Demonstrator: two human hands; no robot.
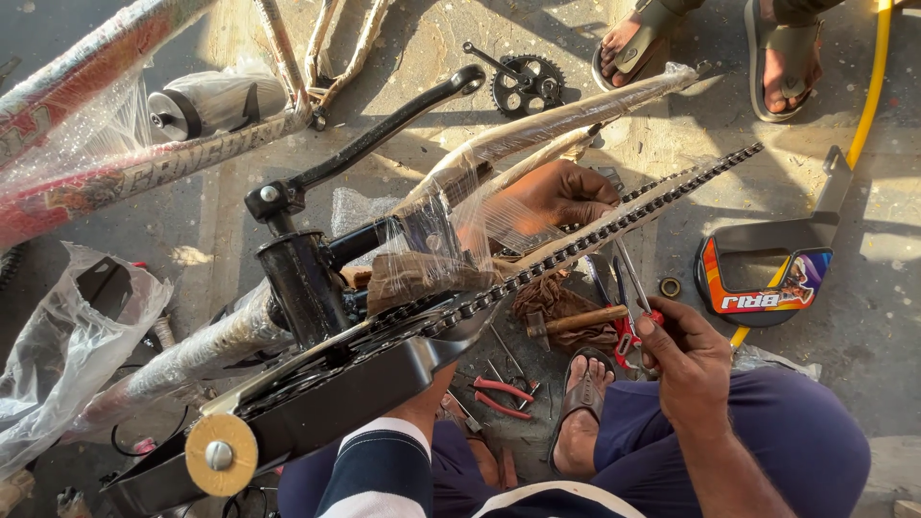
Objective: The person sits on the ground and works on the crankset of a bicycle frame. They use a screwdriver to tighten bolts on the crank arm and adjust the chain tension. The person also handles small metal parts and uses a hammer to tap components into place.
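Left hand [552,197] gripping the wrapped frame [537,134], right hand [686,360] clamped on pliers [628,307] (red-handled) at the chain [614,225]: likely to slip and pinch.

A toothed black metal sprocket [527,84] lies on the grey concrete floor [863,336] near two sandalled feet [710,48]. A wooden-handled hammer [576,320] rests on brown rag [547,297]; red-handled pliers [501,393] lie nearby, beside crumpled clear plastic wrap [58,364].

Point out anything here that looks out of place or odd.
The bicycle chain is off its sprockets, stretched loose across the plastic-wrapped frame. A spare chainring lies on the ground. The right hand holds red-handled pliers.
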